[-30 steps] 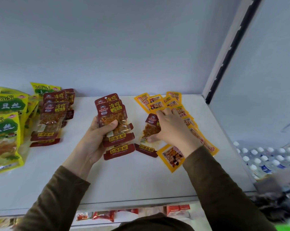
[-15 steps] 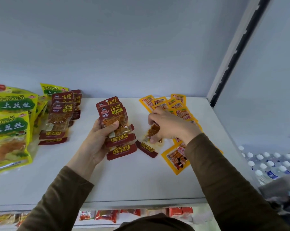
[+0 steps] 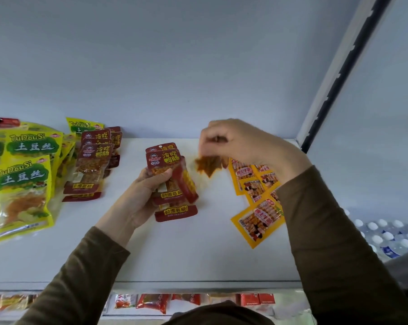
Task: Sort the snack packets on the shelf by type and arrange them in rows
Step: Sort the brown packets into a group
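- The left hand (image 3: 139,195) grips a fanned stack of dark red packets (image 3: 170,181) above the middle of the white shelf (image 3: 198,254), thumb pressed across the clear window of the front packet.
- The right hand (image 3: 250,146) is raised over the shelf, fingers curled, pinching the top of one more red packet (image 3: 207,164); that packet hangs blurred below the fingers, just right of the held stack and apart from it.
- A row of orange-yellow packets (image 3: 257,198) lies flat on the shelf under and beside the right wrist, overlapping one another toward the back wall; the nearest one sits askew at the front.
- A second pile of dark red packets (image 3: 92,165) rests on the shelf at the left, leaning on one another.
- Large yellow-green bags (image 3: 20,188) marked "TuDouSi" stand at the far left, touching that red pile.
- Bottled water caps (image 3: 386,233) show lower right, beyond the shelf.
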`<action>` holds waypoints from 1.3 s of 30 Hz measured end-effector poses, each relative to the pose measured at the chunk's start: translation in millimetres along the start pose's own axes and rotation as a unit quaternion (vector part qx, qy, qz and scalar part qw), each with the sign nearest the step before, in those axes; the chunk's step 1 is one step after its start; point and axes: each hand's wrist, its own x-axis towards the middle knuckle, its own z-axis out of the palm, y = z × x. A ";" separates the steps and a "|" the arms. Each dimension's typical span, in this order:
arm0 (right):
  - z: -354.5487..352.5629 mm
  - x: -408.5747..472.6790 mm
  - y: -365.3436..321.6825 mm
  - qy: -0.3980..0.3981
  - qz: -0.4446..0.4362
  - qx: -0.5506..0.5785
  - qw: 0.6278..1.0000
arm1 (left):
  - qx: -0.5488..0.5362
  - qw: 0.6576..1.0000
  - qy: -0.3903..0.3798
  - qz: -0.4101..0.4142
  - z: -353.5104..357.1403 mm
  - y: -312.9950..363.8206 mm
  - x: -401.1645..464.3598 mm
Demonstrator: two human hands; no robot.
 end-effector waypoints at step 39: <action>174.0 130.7 -25.9 0.181 0.284 0.559 0.758 | 0.391 0.892 0.173 0.145 -55.8 59.9 46.7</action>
